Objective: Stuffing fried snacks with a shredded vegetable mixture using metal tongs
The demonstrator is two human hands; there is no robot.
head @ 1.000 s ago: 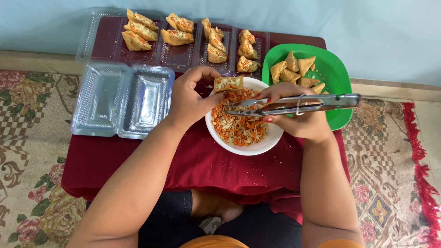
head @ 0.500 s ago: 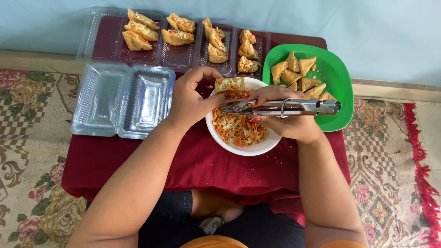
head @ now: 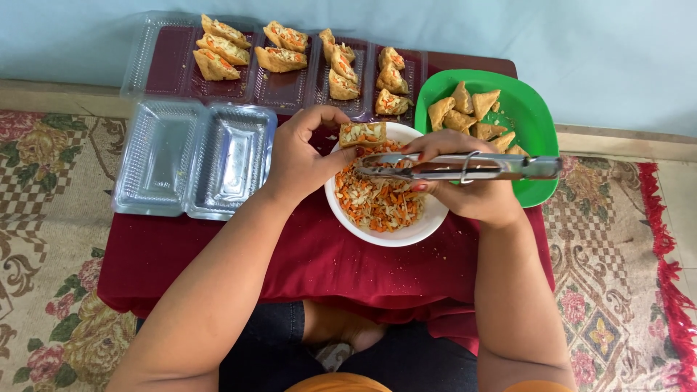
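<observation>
Left hand [head: 301, 156] clamped a filled pastry [head: 362, 133] above the white bowl [head: 396, 234], frame centre. Right hand [head: 472, 185] gripped steel tongs [head: 457, 167], tips over the shredded filling [head: 377, 199].

The long tongs [head: 465, 167] in the right hand [head: 475, 192] were polished metal, bright and reflective. Under them, the round white bowl [head: 385, 236] looked smooth and glossy, its shredded orange-and-pale filling [head: 377, 203] moist and ragged. Left of the bowl, the clear hinged plastic containers [head: 192, 160] were thin, ribbed and shiny. Right of the bowl, the green plastic plate [head: 534, 112] had a slick sheen. The dark red cloth [head: 312, 261] over the worktop was matt, and the fried pastry [head: 363, 133] in the left hand [head: 301, 156] crusty.
</observation>
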